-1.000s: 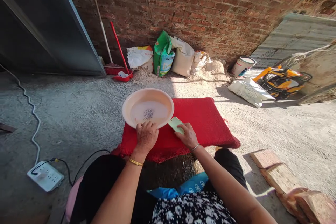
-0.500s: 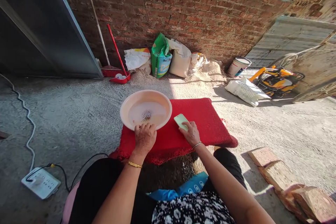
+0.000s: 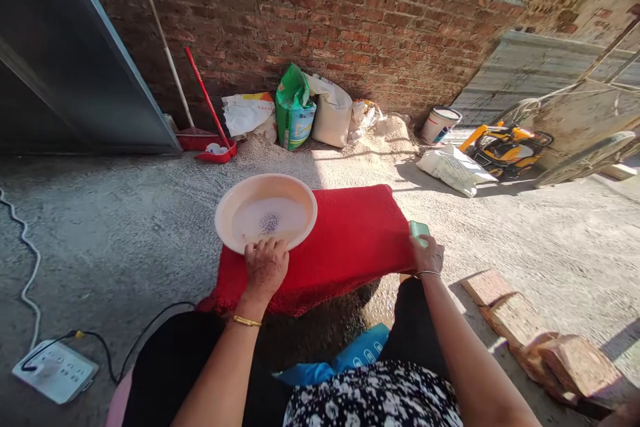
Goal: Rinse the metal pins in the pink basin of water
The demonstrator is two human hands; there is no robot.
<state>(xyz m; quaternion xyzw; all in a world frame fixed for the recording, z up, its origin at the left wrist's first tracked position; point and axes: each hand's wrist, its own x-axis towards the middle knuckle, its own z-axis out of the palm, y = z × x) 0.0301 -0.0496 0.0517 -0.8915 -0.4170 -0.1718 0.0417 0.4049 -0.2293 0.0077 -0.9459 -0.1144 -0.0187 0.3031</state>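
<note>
A pale pink basin (image 3: 225, 213) with cloudy water in it stands on the left part of a red cloth (image 3: 355, 227). My left hand (image 3: 267, 265) is curled over the basin's near rim, fingertips inside the edge. The cloth lies spread over a low support and hangs down in front. At its right edge my right hand (image 3: 427, 255) is closed round a light green bar of soap (image 3: 419, 229), or what looks like one, with rounded corners. The fingers and palm hide part of the bar.
A power strip (image 3: 55, 370) with cables lies on the ground at left. Bricks (image 3: 520, 323) sit at right. Along the brick wall are a red dustpan (image 3: 216, 155), a green bag (image 3: 295, 110), a bucket (image 3: 440, 125) and an orange toy vehicle (image 3: 510, 147).
My right hand has moved right with the green bar, from the middle of the cloth to its right edge. My left hand stays on the basin's rim. The view has shifted slightly right.
</note>
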